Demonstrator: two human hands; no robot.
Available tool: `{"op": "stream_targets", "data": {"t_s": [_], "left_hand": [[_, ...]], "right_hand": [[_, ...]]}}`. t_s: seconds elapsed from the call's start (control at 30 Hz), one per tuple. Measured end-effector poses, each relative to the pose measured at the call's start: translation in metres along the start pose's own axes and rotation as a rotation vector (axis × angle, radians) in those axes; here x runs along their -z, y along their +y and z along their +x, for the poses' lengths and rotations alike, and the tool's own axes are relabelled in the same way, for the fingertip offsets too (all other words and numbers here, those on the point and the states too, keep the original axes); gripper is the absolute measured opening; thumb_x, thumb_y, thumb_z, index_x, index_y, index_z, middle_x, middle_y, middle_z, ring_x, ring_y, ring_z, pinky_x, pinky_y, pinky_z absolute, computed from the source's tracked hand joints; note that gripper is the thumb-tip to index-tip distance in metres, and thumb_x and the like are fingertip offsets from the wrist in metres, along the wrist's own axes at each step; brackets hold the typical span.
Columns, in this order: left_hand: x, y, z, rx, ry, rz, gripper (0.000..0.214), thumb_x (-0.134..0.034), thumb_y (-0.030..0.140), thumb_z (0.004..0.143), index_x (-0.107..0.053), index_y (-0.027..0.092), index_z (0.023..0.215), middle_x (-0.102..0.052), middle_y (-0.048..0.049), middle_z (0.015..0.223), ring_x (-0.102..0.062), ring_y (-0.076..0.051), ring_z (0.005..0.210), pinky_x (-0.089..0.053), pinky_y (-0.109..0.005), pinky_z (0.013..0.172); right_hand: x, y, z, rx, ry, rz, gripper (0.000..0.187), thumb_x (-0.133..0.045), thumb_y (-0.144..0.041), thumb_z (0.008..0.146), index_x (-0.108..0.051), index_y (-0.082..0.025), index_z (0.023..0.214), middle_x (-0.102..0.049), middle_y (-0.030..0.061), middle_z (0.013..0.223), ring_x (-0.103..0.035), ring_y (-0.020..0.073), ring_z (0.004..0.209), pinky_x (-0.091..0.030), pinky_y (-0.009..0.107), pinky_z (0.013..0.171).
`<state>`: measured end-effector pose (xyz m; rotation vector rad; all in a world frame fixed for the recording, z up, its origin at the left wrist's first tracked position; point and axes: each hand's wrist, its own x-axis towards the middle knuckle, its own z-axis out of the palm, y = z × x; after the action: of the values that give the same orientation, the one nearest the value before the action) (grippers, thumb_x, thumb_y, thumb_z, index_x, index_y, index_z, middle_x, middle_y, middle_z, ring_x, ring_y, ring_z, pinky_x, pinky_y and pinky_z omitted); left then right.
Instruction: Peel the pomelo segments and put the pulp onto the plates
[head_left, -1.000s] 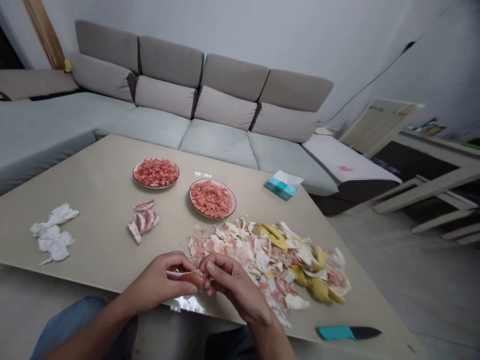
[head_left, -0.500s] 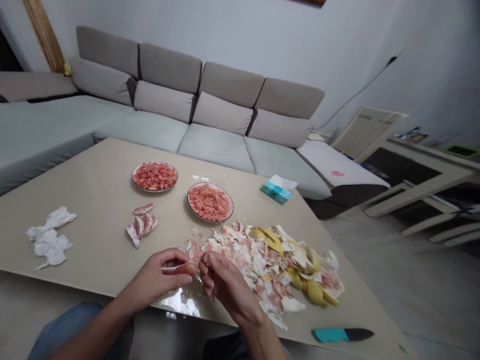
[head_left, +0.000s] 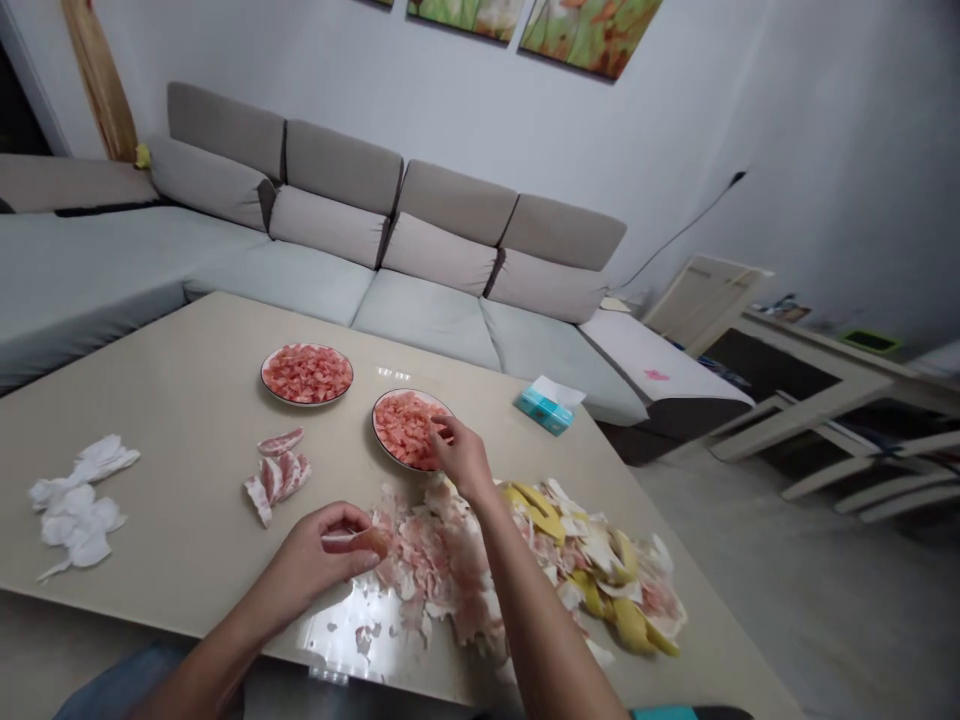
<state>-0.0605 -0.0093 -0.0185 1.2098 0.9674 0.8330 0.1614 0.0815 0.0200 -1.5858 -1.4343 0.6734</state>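
My left hand (head_left: 334, 545) is closed around a pomelo segment (head_left: 375, 541), low over the near part of the table. My right hand (head_left: 463, 455) reaches over the right side of a plate of pink pomelo pulp (head_left: 405, 428). Its thumb and fingers are curved but apart, and I make out nothing held between them. Farther left stands a second plate of pulp (head_left: 307, 374). Several unpeeled pomelo segments (head_left: 281, 475) lie in front of that plate. Right of my left hand spreads a heap of white membranes (head_left: 427, 560), partly hidden by my right forearm.
Yellow pomelo rind (head_left: 630, 620) lies on the heap's right side. A blue tissue box (head_left: 547, 405) stands toward the back right, crumpled tissues (head_left: 82, 510) at the left. A turquoise-handled knife (head_left: 664, 713) shows at the bottom edge. Behind the table (head_left: 187, 400) runs a grey sofa (head_left: 420, 300).
My right hand has moved from beside the left hand, forward to the nearer plate, and its fingers have parted. The left hand keeps its hold on the segment. My view has tilted up.
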Motion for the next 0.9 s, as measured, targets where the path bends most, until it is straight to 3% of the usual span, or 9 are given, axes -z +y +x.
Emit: {"op": "stream_targets", "data": {"t_s": [0.1,0.17,0.3,0.47,0.67,0.9], "left_hand": [[-0.004,0.004,0.0,0.023,-0.001,0.005,0.023,-0.077,0.027,0.062,-0.061,0.017,0.076,-0.068,-0.0013,0.078,-0.064,-0.02,0.075,-0.048,-0.027,0.068],[-0.009,0.008,-0.003,0.025,-0.016,0.016,0.02,-0.075,0.024,0.062,-0.061,0.017,0.074,-0.065,0.0002,0.075,-0.063,-0.018,0.072,-0.047,-0.026,0.066],[-0.015,0.014,-0.009,0.0,-0.088,0.06,0.016,-0.073,0.018,0.063,-0.064,0.017,0.076,-0.065,0.0011,0.078,-0.061,-0.016,0.074,-0.046,-0.024,0.067],[-0.018,0.01,-0.009,0.024,-0.133,0.089,0.03,-0.075,0.014,0.06,-0.061,0.019,0.085,-0.066,0.0024,0.081,-0.061,-0.015,0.072,-0.045,-0.023,0.064],[-0.018,0.008,-0.007,0.042,-0.168,-0.039,0.038,-0.077,0.011,0.058,-0.053,0.02,0.086,-0.066,0.0023,0.084,-0.064,-0.015,0.073,-0.047,-0.024,0.067],[-0.011,0.008,-0.008,0.033,-0.226,0.203,0.032,-0.078,0.019,0.062,-0.058,0.019,0.087,-0.066,0.0016,0.084,-0.06,-0.015,0.073,-0.045,-0.024,0.065]], "right_hand": [[0.006,-0.018,-0.038,0.054,-0.172,-0.005,0.018,-0.062,-0.033,0.08,-0.072,-0.019,0.083,-0.069,0.0028,0.079,-0.059,0.016,0.067,-0.046,0.028,0.065],[0.015,-0.032,-0.069,0.133,-0.457,-0.011,0.019,-0.059,-0.033,0.085,-0.073,-0.02,0.086,-0.07,0.0032,0.082,-0.061,0.0164,0.07,-0.047,0.027,0.065],[0.033,-0.044,-0.113,0.181,-0.599,-0.056,0.019,-0.056,-0.028,0.091,-0.075,-0.024,0.088,-0.07,0.0034,0.086,-0.062,0.0171,0.079,-0.046,0.027,0.069],[0.04,-0.036,-0.131,0.104,-0.564,-0.036,0.014,-0.061,-0.025,0.088,-0.074,-0.022,0.083,-0.07,0.0033,0.083,-0.061,0.0168,0.079,-0.044,0.025,0.065],[0.036,-0.036,-0.139,0.133,-0.509,-0.041,0.015,-0.061,-0.015,0.085,-0.073,-0.021,0.078,-0.069,0.0016,0.077,-0.061,0.0152,0.074,-0.043,0.024,0.062],[0.033,-0.034,-0.144,0.171,-0.542,-0.124,0.02,-0.058,-0.007,0.081,-0.072,-0.021,0.079,-0.067,0.0009,0.077,-0.059,0.0136,0.07,-0.043,0.022,0.061]]}}
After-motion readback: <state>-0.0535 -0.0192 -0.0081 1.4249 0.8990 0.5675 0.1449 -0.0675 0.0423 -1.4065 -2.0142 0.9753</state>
